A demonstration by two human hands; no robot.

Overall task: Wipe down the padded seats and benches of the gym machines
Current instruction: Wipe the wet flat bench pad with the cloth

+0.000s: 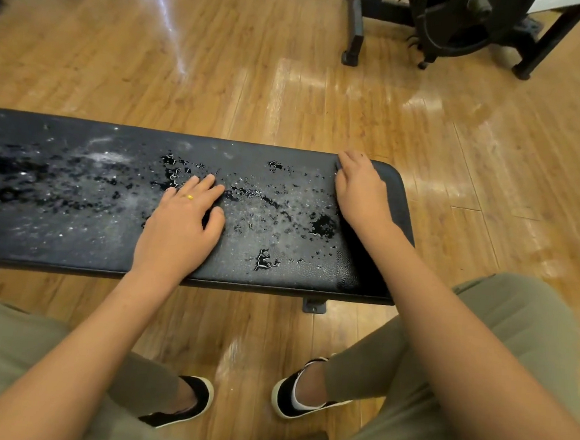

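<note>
Fingers [203,183] of left hand [181,226] flat on wet bench [75,225], right hand [362,190] curled at edge (grip unclear)

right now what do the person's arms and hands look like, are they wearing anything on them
Both arms are bare, with no sleeves in view: the left forearm and the right forearm. No gloves, watch or bracelet shows. The left hand wears a gold ring on one finger; the right hand shows no ring.
</note>
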